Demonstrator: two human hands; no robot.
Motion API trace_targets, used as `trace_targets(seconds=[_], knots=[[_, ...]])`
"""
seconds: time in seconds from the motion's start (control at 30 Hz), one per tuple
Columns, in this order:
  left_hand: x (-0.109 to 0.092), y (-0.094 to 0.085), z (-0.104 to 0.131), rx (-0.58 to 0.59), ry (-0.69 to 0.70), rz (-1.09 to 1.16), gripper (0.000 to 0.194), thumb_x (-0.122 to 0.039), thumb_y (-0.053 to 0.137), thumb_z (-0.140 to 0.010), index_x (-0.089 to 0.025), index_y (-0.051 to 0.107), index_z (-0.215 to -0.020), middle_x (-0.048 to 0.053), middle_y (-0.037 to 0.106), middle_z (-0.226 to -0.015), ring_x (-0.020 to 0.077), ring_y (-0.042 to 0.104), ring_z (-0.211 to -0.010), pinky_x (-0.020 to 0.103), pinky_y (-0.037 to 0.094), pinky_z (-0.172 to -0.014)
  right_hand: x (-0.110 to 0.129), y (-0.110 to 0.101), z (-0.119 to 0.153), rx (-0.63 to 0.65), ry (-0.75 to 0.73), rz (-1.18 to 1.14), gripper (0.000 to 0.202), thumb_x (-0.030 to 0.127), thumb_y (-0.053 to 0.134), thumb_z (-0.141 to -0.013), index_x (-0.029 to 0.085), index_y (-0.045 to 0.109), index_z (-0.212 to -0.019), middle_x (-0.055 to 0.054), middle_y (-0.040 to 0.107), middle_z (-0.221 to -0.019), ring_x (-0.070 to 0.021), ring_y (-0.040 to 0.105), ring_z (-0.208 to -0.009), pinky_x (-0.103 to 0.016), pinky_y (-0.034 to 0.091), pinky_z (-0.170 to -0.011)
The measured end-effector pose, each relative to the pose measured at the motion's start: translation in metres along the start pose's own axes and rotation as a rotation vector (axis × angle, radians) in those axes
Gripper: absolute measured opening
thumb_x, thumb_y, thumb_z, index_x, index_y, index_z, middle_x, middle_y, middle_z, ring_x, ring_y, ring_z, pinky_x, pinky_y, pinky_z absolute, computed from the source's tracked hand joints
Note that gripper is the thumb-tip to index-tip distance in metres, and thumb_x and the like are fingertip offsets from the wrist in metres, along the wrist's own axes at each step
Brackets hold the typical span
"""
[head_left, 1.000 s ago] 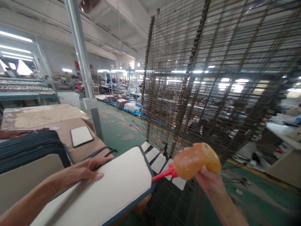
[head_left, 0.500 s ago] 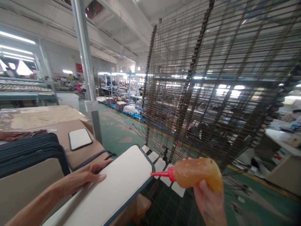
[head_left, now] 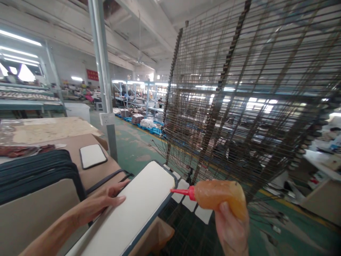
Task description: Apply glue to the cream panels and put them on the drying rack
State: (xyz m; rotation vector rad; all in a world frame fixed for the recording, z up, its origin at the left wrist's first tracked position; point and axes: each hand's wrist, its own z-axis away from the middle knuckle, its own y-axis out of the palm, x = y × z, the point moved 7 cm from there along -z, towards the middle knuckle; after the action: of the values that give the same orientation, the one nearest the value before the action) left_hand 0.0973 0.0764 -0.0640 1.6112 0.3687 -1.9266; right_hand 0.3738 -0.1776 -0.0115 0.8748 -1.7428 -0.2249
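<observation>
My left hand (head_left: 113, 199) grips the far-left edge of a long white panel (head_left: 144, 199) with rounded corners and a dark blue border. Its thumb lies on the white face, and the other fingers go out of sight at the edge. In my right hand (head_left: 231, 224) is a squeeze bottle (head_left: 217, 195) of amber liquid, tilted onto its side, the fingers wrapped round it. The bottle's red nozzle (head_left: 181, 192) points left, its tip at the panel's right border near the upper corner. Whether liquid is coming out is too small to tell.
A stack of dark-edged panels (head_left: 37, 170) stands at left. On the brown-covered table (head_left: 92, 176) lies a smaller white panel (head_left: 93, 156). Beyond rises a grey post (head_left: 102, 71) with a socket box. A tall wire rack (head_left: 213, 106) fills the right, white pieces (head_left: 189, 202) on its lower part.
The nozzle tip has shifted along the panel's right border, slightly down from the corner. Panel and left hand appear a little further right, while the view has turned slightly.
</observation>
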Motion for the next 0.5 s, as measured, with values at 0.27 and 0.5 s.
trace_targets(seconds=[0.27,0.5], knots=[[0.003,-0.012,0.006,0.0,-0.002,0.027,0.089,-0.043,0.081,-0.061,-0.026,0.044,-0.141,0.006,0.066,-0.124,0.0323,0.058,-0.116,0.037,0.051,-0.093,-0.01,0.02,0.01,-0.002,-0.01,0.003,0.054,0.025,0.082,-0.057,0.021,0.064,-0.107,-0.005,0.072,-0.098,-0.0247,0.068,-0.09,-0.035,0.056,-0.077],[0.003,-0.023,0.004,-0.032,-0.029,0.076,0.095,-0.042,0.083,-0.059,-0.023,0.041,-0.143,0.009,0.068,-0.119,0.0321,0.06,-0.113,0.038,0.051,-0.092,-0.021,0.034,0.016,0.053,0.03,0.005,0.05,0.028,0.081,-0.062,0.022,0.063,-0.108,-0.003,0.07,-0.098,-0.0211,0.067,-0.09,-0.031,0.056,-0.077]])
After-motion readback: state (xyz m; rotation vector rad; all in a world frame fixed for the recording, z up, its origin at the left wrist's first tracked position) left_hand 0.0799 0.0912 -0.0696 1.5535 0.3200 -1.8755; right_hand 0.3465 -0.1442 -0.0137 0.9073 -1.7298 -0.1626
